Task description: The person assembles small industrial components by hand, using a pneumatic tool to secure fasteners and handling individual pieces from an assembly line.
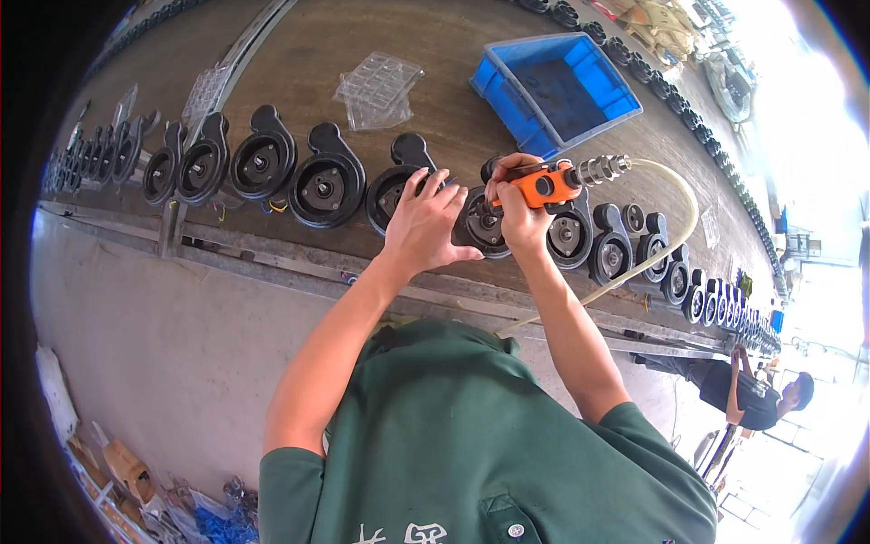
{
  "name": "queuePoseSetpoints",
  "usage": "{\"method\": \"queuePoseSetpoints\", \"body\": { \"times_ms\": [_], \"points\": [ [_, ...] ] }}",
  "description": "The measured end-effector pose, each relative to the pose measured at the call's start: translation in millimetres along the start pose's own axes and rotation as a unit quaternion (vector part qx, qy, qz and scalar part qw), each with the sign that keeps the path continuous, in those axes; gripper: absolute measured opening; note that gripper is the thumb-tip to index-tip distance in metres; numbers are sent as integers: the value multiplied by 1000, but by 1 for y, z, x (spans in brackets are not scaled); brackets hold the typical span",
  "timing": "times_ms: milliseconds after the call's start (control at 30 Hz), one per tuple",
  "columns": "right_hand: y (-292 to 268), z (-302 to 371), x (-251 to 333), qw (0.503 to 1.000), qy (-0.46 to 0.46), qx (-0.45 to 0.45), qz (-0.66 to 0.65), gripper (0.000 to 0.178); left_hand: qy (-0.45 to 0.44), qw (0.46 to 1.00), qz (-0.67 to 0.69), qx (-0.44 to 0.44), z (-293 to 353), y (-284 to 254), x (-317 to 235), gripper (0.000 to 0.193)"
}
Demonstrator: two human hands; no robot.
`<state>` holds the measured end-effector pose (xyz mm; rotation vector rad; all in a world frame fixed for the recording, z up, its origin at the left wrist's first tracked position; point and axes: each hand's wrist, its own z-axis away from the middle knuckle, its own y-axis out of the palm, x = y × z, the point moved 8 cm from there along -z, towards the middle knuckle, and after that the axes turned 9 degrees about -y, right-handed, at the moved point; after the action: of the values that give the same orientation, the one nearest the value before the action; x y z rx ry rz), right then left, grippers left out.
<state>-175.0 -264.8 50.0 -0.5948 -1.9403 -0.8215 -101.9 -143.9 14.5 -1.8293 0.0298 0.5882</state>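
In my right hand [518,207] is an orange air-powered hand tool [549,187] with a metal hose fitting, and my fingers are wrapped round its body. The tool's left end is over a round black housing [480,234], where my hand hides the contact. A pale hose [686,195] curves from the fitting down past the bench edge. My left hand [424,227] has its fingers spread, with the thumb toward that housing. Its fingers partly cover a neighbouring black housing [381,201]; I cannot tell whether they touch it.
Similar black housings [326,189] line the near edge of the brown bench [299,68], with another row along the far side. Beyond my hands stand a blue bin [535,113] and clear plastic trays [381,82]. Another person [748,394] stands at the right.
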Motion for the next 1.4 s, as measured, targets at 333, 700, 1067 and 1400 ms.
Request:
{"method": "queuePoseSetpoints", "body": {
  "times_ms": [333,700,1067,1400],
  "points": [
    [2,1,-5,998,2,39,48,20,-2,1000,-3,2,1,2,2,106],
    [16,3,4,990,-55,56,115,16,-5,1000,15,3,-1,-4,0,98],
    [-43,43,30,997,-18,-50,61,29,0,1000,-10,6,1,1,-3,102],
    [-48,43,25,998,-40,-44,27,26,-18,999,26,15,-1,-2,-1,101]
  ]
}}
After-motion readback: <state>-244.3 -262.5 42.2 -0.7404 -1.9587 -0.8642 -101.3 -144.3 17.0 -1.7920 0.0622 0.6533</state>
